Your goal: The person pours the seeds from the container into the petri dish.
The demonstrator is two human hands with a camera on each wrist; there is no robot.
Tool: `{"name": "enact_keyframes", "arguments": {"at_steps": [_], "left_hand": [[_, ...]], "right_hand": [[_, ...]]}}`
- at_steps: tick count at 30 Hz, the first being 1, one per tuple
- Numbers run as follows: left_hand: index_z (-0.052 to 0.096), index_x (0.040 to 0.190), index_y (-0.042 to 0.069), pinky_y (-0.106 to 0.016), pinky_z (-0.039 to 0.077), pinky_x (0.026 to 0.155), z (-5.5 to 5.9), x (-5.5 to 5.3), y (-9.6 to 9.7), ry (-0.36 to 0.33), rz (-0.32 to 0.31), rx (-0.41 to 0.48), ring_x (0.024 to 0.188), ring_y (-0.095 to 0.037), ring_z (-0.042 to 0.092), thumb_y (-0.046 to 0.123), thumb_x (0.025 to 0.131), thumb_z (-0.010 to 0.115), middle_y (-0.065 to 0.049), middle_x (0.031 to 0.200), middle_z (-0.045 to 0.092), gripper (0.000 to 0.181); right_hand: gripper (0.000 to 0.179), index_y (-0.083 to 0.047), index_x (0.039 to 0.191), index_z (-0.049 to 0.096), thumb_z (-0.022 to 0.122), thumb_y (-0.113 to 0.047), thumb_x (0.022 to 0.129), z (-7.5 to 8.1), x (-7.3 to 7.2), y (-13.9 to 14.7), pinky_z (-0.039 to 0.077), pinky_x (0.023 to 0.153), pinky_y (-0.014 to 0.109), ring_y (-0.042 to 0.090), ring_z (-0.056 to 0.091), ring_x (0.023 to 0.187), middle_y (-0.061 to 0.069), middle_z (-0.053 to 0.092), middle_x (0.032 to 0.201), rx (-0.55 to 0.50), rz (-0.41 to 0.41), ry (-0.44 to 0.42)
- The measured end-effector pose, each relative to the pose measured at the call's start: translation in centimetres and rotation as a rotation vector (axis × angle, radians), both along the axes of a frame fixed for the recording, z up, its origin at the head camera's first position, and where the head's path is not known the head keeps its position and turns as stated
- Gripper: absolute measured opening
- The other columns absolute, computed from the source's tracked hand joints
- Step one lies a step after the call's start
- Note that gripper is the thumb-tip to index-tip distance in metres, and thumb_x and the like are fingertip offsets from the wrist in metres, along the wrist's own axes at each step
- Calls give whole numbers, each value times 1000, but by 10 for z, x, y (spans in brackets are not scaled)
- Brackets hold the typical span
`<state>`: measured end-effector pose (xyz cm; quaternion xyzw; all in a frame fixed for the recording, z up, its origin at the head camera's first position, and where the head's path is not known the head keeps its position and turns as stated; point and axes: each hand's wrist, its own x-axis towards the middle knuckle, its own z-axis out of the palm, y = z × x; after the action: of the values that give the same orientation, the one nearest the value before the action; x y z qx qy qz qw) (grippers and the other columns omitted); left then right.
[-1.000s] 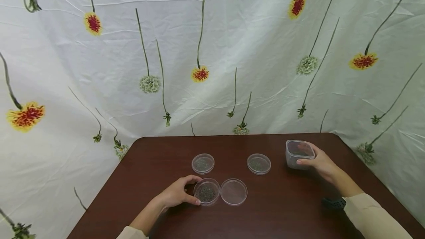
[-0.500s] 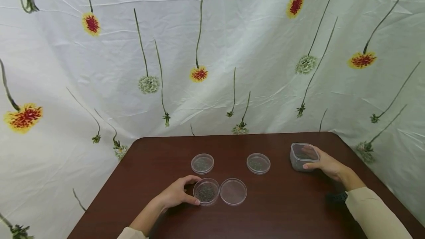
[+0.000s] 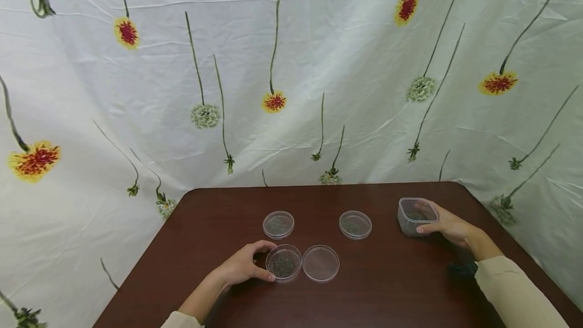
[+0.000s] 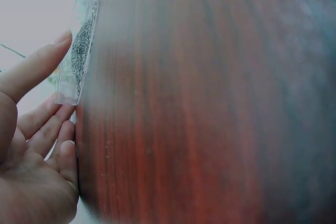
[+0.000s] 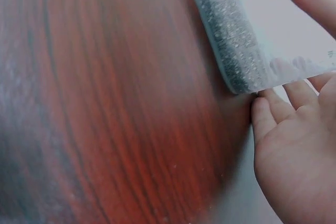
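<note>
My left hand (image 3: 243, 264) holds a clear round petri dish (image 3: 283, 265) from its left side, thumb at the near edge and fingers at the far edge. Dark fine grains lie heaped in that dish, also seen edge-on in the left wrist view. Touching or nearly touching its right side is a clear, bare-looking petri dish half (image 3: 321, 263). At the right of the table, my right hand (image 3: 448, 227) grips a clear square plastic tub (image 3: 405, 222) by its right side. Dark grains fill the tub's bottom (image 5: 231, 35) in the right wrist view, where it stands on the tabletop.
Behind these stand two more petri dishes, one at the left (image 3: 278, 224) and one at the right (image 3: 355, 224), each with a little greyish content. The dark brown wooden table (image 3: 364, 297) ends at a white cloth (image 3: 246, 146) printed with flowers.
The tub in my right hand has moved a little right and towards me, coming down on the table, then stayed put. My left hand and the dishes have not moved.
</note>
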<state>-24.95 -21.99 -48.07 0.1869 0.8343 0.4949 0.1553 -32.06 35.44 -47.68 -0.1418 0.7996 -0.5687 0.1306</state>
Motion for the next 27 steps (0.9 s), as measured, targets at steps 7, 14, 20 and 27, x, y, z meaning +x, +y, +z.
{"name": "enact_keyframes", "arguments": {"at_steps": [7,14,20,27], "left_hand": [[60,137,5,-65,32,111,0,1,-1,-14,0,6,132,-38,48,12,76,94,-11,134,60,71],[60,138,5,-65,31,111,-1,1,-2,-23,3,15,133,-39,46,10,76,94,-12,135,59,71],[61,137,5,-65,32,111,0,1,-1,-18,7,6,133,-39,47,11,75,95,-12,134,59,71],[61,137,6,-65,32,111,0,1,-1,-17,14,4,133,-38,47,11,75,95,-12,134,59,71]], "right_hand": [[109,3,162,-5,78,-3,91,3,1,5,0,108,79,54,-22,147,30,-20,165,-23,-45,-13],[103,6,162,1,76,-2,92,10,1,9,2,110,77,53,-16,148,33,-8,166,-31,-56,30],[100,7,162,0,73,-1,94,24,3,9,7,112,74,55,-8,149,35,1,165,-34,-59,67],[100,3,163,-2,72,-3,96,59,10,-2,6,118,64,50,-5,151,30,-1,168,-30,-71,129]]}}
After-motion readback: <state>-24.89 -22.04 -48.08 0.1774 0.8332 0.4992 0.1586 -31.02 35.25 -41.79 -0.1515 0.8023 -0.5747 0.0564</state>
